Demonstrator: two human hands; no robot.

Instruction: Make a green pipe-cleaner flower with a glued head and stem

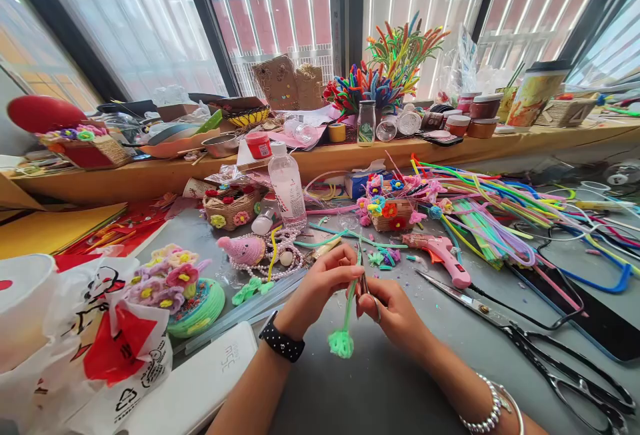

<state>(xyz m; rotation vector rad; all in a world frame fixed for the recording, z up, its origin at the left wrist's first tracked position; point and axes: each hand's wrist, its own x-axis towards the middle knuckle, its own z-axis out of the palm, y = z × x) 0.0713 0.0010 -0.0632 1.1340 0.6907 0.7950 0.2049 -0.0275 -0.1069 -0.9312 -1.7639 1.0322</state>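
In the middle of the head view, my left hand (333, 278) pinches the stem of a light green pipe cleaner flower (341, 343). Its fuzzy head hangs downward below my fingers. Close against it, my right hand (393, 311) is closed around small metal scissors (362, 285), whose blades are at the green stem; my fingers partly hide them. Just beyond my hands lie short green and purple pipe cleaner pieces (385, 258). Green fuzzy pieces (251, 290) rest to the left of my left hand.
Large black-handled scissors (500, 321) and a pink glue gun (440, 255) lie at right, near loose pipe cleaners (480, 221). Left are a white box (215, 368), a plastic bag (110, 348) and a crocheted flower piece (200, 305). A bottle (287, 185) stands behind.
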